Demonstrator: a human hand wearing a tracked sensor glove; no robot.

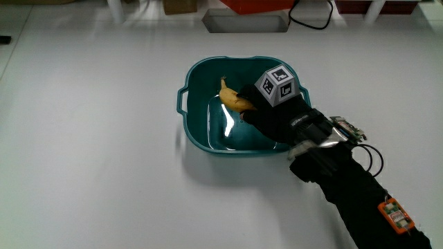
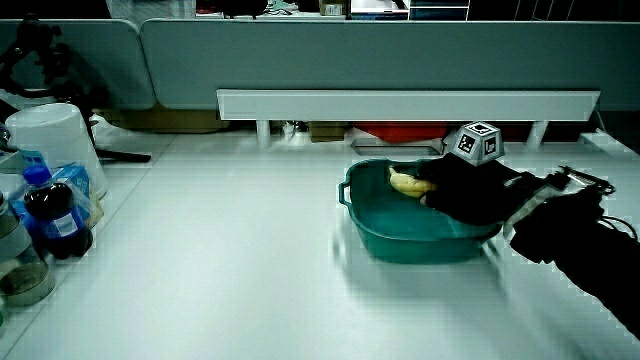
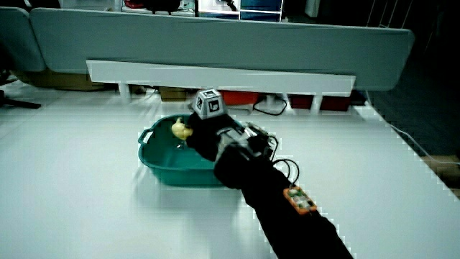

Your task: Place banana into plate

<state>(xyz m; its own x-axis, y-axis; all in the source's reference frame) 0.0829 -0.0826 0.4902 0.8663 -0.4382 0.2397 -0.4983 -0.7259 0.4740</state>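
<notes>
Forearm [image 1: 360, 194] reaches in from the table's edge, and the hand [image 1: 277, 114] hangs inside the teal plate [image 1: 201, 138], fingers pinching one end of the banana [image 1: 234, 100]. Fruit is over the basin; only lowering and letting go seem left.

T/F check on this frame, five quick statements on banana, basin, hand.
1. The banana is inside the teal basin. True.
2. The hand is over the basin and holds the banana. True.
3. The banana lies on the bare table beside the basin. False: it is within the basin's rim.
4. The basin is tipped on its side. False: it sits upright, opening upward, in both side views.
5. The hand's glove carries a patterned cube on its back. True.
</notes>
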